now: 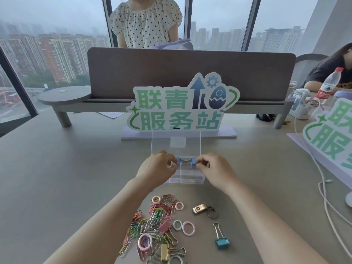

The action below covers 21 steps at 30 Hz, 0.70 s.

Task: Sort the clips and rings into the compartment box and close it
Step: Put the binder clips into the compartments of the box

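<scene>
A clear compartment box (191, 178) stands open on the table, its lid (176, 142) upright behind it. Over its far compartments my left hand (158, 169) pinches one blue binder clip (179, 161) and my right hand (213, 168) pinches another (193, 161); their wire handles meet between the hands. Nearer me lies a pile of coloured paper clips (154, 218) mixed with pink and green rings (188, 228), a pink binder clip (164, 226) and a gold one (165, 251). A teal binder clip (222, 242) lies apart on the right.
A metal USB stick with a key ring (200, 208) lies right of the pile. A green-lettered sign (181, 107) stands behind the box, another (331, 134) at the right with white cables (323, 189) and a water bottle (329, 86). People sit beyond the divider and far right.
</scene>
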Each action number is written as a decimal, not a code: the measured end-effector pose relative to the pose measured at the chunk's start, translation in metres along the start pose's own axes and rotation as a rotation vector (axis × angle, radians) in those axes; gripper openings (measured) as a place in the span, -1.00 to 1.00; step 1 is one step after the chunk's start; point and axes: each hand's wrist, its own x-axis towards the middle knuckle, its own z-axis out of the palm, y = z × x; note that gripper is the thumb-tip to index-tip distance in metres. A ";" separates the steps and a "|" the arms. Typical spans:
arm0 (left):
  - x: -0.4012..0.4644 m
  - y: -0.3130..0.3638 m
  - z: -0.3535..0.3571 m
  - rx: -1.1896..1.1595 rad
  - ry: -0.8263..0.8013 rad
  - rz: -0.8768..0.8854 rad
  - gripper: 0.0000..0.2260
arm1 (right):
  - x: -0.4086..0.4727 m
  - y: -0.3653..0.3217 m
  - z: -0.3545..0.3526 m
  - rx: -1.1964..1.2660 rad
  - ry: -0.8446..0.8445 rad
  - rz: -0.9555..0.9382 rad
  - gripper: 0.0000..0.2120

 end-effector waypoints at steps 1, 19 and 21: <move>-0.006 0.001 -0.001 -0.005 -0.004 0.003 -0.81 | -0.007 -0.001 -0.002 -0.007 -0.015 0.006 -0.91; -0.117 0.012 -0.019 0.041 -0.309 0.168 -0.79 | -0.115 -0.018 -0.015 -0.230 -0.117 0.161 -0.76; -0.123 0.012 -0.019 0.063 -0.308 0.176 -0.78 | -0.122 -0.022 -0.017 -0.297 -0.139 0.179 -0.67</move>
